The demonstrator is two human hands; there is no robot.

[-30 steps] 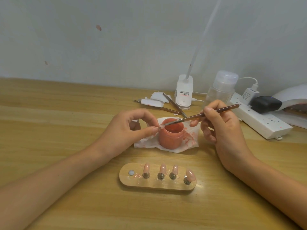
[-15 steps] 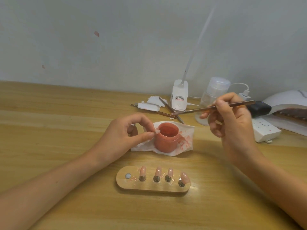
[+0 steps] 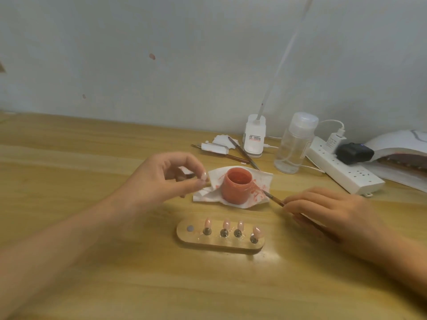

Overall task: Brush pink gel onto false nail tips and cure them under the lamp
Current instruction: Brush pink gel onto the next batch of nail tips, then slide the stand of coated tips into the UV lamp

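My left hand (image 3: 166, 179) pinches a small nail tip (image 3: 204, 176) between thumb and forefinger, just left of the open pink gel jar (image 3: 236, 188). The jar stands on a stained white tissue (image 3: 261, 181). My right hand (image 3: 328, 211) lies low on the table to the right and holds a thin brush (image 3: 273, 199), whose tip rests on the tissue beside the jar. In front stands a wooden holder (image 3: 219, 243) with several pink nail tips (image 3: 226, 224) on metal pegs and one bare magnet spot at its left end.
The white curing lamp (image 3: 402, 144) sits at the far right, behind a white power strip (image 3: 346, 174) with a black plug. A clear pump bottle (image 3: 293, 146), a white lamp base (image 3: 254, 139) and spare brushes (image 3: 242, 151) lie behind the jar near the wall.
My right hand has come down from above the jar to the table at the right, laying the brush tip on the tissue. My left hand keeps pinching the nail tip.
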